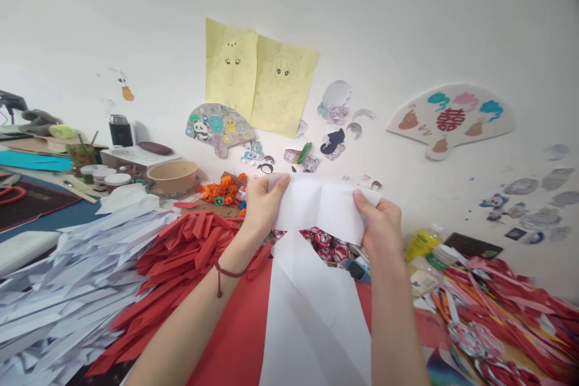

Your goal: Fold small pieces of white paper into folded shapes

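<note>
A piece of white paper (339, 211) with a crease down its middle is held up between my two hands. My left hand (265, 202) pinches its left edge, thumb on the near face. On the opposite edge, my right hand (382, 223) grips it the same way. Below lies a larger creased white sheet (312, 319), on top of red paper (235, 332). Behind the held paper are red and white rolled paper pieces (323, 244), partly hidden. A dark red cord bracelet (230, 272) circles my left wrist.
Piles of white paper strips (76, 283) and red paper strips (181, 271) lie at left. Behind them stand a round tan container (172, 178) and orange paper flowers (221, 190). A yellow bottle (423, 243) and colourful strips (520, 307) are at right. Decorated fans (452, 117) hang on the wall.
</note>
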Available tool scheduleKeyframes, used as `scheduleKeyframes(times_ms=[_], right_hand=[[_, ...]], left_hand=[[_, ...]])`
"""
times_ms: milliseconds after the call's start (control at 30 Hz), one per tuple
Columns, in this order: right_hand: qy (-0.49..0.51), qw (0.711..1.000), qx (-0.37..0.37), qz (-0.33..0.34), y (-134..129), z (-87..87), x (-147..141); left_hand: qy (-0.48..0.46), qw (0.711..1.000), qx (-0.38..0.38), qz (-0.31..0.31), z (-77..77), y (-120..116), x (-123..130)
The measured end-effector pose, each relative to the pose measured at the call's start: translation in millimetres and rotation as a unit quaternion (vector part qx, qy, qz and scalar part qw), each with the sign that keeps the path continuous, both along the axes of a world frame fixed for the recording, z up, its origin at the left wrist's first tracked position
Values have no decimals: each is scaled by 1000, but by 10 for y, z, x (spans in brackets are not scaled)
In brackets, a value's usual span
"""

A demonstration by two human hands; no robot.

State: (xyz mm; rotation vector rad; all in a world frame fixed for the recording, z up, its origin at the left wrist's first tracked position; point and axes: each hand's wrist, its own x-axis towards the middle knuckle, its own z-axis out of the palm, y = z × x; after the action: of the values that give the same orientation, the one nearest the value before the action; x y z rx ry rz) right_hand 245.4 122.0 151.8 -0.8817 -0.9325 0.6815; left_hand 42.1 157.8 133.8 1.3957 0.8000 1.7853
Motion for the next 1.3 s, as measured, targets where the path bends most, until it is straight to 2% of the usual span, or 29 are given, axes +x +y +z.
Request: scheduleKeyframes(times_ms=[267, 600, 967, 1133, 1300], right_hand=[[-21, 999, 29, -25, -58, 22, -44], [28, 998, 45, -21, -73, 42, -101], [28, 996, 65, -61, -98, 38, -143], [31, 992, 84, -93, -117, 65, -101], [12, 993, 77, -92, -137, 100, -33]], left_hand=[[-18, 1000, 3, 12, 35, -72, 27], [-30, 999, 6, 20, 35, -106, 43], [-59, 998, 17, 34, 84, -209, 87], [-75, 995, 15, 61, 99, -196, 48], [-78, 996, 17, 36, 145, -207, 7]])
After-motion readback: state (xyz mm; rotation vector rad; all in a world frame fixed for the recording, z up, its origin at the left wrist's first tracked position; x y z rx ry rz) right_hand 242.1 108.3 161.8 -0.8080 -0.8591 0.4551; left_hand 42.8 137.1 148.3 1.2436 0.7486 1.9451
